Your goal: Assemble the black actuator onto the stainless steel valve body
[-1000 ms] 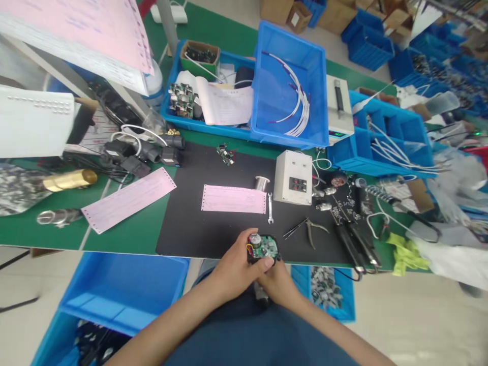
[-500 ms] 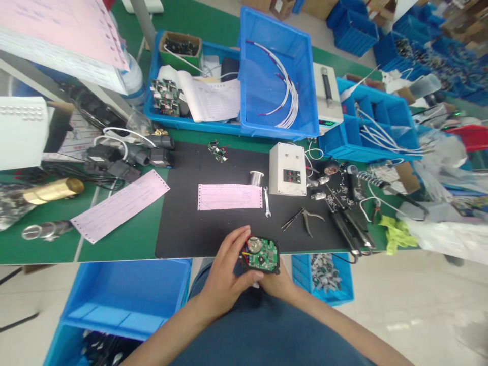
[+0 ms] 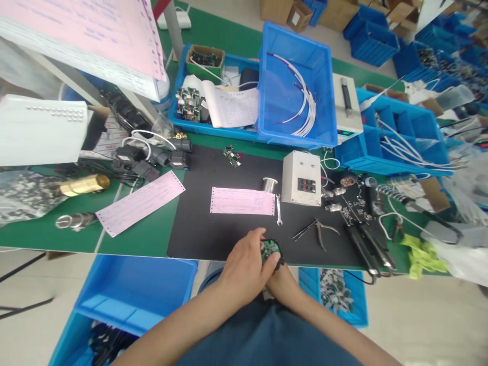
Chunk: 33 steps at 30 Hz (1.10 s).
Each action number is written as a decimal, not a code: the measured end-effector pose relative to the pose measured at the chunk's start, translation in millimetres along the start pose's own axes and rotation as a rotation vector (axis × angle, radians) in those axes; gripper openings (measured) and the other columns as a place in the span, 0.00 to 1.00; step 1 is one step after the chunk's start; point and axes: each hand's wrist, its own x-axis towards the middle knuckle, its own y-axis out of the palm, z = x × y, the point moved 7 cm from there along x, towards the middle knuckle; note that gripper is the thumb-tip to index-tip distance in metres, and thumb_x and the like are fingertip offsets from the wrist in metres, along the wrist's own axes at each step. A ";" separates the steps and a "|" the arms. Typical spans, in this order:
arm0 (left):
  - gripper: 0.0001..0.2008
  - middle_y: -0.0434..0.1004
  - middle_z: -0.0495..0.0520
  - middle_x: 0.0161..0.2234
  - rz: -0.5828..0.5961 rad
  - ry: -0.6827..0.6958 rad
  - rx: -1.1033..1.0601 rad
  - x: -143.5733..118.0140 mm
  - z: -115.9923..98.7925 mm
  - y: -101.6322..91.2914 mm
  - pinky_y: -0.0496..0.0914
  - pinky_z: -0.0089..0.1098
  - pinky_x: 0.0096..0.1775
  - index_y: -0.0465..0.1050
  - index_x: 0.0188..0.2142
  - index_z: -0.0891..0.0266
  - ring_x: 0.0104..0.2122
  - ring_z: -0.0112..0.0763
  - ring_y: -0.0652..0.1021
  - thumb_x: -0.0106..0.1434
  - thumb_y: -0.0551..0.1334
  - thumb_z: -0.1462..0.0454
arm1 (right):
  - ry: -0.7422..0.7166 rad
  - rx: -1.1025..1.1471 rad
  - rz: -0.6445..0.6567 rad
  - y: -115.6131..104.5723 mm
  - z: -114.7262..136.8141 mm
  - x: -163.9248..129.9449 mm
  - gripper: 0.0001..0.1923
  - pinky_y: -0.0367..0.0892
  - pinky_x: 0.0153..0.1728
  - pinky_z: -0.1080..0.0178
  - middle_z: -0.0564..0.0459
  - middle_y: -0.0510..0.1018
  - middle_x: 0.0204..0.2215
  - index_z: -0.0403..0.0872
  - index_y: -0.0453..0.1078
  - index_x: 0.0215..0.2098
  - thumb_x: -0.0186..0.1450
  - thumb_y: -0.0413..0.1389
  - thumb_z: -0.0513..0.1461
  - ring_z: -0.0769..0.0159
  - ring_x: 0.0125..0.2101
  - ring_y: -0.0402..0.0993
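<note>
Big green bench (image 3: 46, 231) with a matte black rubbery mat (image 3: 213, 229) across the middle, hard glossy blue plastic bins (image 3: 293, 35) along the back, one holding a bundle of thin white wires (image 3: 305, 101). On the mat: a boxy off-white switch unit (image 3: 302, 178), a flat pink perforated slip (image 3: 242, 201), a little steel spanner (image 3: 278, 209) and springy pliers (image 3: 324, 233). Down at the near edge of the mat, the left hand (image 3: 246, 272) is cupped over a small round black housing with a green circuit board (image 3: 271, 249) inside, thumb pressing on its rim, while the right hand (image 3: 282, 284) grips it from underneath. Looks to me like the board is being seated or checked in its shell; next bit probably wants a steady hold and even fingertip pressure so the red and yellow leads don't get pinched.
</note>
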 end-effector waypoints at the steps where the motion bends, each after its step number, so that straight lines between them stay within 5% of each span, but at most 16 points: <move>1: 0.30 0.65 0.67 0.53 0.002 -0.002 -0.033 1.0 1.4 1.4 0.59 0.49 0.56 0.50 0.59 0.70 0.54 0.45 0.66 0.62 0.52 0.54 | 0.002 0.005 -0.022 -2.0 -1.3 1.4 0.13 0.71 0.40 0.59 0.47 0.77 0.36 0.45 0.71 0.38 0.56 0.53 0.41 0.58 0.36 0.74; 5: 0.39 0.52 0.68 0.61 0.010 -0.065 -0.125 -2.4 13.6 11.3 0.54 0.45 0.60 0.41 0.62 0.73 0.61 0.43 0.57 0.59 0.55 0.53 | 0.076 0.026 -0.127 -12.5 -9.0 7.8 0.21 0.70 0.43 0.52 0.42 0.77 0.36 0.43 0.72 0.37 0.56 0.50 0.49 0.52 0.38 0.74; 11: 0.33 0.45 0.66 0.64 -0.084 0.023 0.082 1.4 16.8 8.1 0.48 0.43 0.63 0.44 0.62 0.74 0.63 0.42 0.50 0.62 0.52 0.59 | 0.149 0.004 -0.120 -7.1 -22.4 32.0 0.25 0.67 0.46 0.50 0.41 0.77 0.33 0.44 0.73 0.36 0.52 0.52 0.53 0.48 0.40 0.73; 15: 0.34 0.53 0.63 0.62 -0.252 0.003 0.065 28.2 52.2 -38.3 0.55 0.36 0.61 0.48 0.61 0.71 0.61 0.37 0.57 0.61 0.55 0.55 | 0.318 0.191 -0.093 4.9 -36.5 47.6 0.24 0.69 0.41 0.55 0.43 0.77 0.35 0.41 0.70 0.40 0.54 0.57 0.51 0.52 0.38 0.73; 19: 0.24 0.60 0.68 0.56 -0.498 -0.146 0.083 55.4 111.3 -98.2 0.57 0.47 0.58 0.59 0.55 0.71 0.57 0.43 0.62 0.62 0.56 0.61 | 0.366 0.168 -0.244 -8.1 -42.1 64.1 0.28 0.69 0.34 0.62 0.48 0.76 0.34 0.42 0.66 0.43 0.50 0.63 0.49 0.58 0.35 0.72; 23: 0.18 0.68 0.59 0.50 -0.560 -0.107 0.078 62.5 135.1 -118.9 0.64 0.48 0.52 0.67 0.48 0.64 0.50 0.39 0.69 0.58 0.61 0.61 | 0.457 0.221 -0.179 0.9 -39.6 92.6 0.28 0.66 0.25 0.67 0.57 0.72 0.24 0.45 0.64 0.39 0.46 0.65 0.49 0.67 0.24 0.69; 28: 0.15 0.68 0.57 0.47 -0.847 -0.249 0.011 -2.2 183.8 -153.8 0.67 0.45 0.49 0.68 0.45 0.63 0.48 0.37 0.70 0.59 0.60 0.61 | 0.459 0.311 -0.137 24.6 -28.7 139.3 0.27 0.61 0.19 0.67 0.60 0.68 0.16 0.47 0.61 0.33 0.40 0.66 0.46 0.68 0.17 0.65; 33: 0.20 0.62 0.60 0.53 -1.262 -0.637 -0.080 -104.8 264.4 -205.7 0.64 0.50 0.51 0.63 0.50 0.64 0.53 0.44 0.64 0.59 0.60 0.61 | 0.220 -0.069 -0.142 24.0 -18.3 168.2 0.25 0.66 0.31 0.60 0.51 0.75 0.27 0.44 0.66 0.36 0.46 0.61 0.51 0.58 0.29 0.72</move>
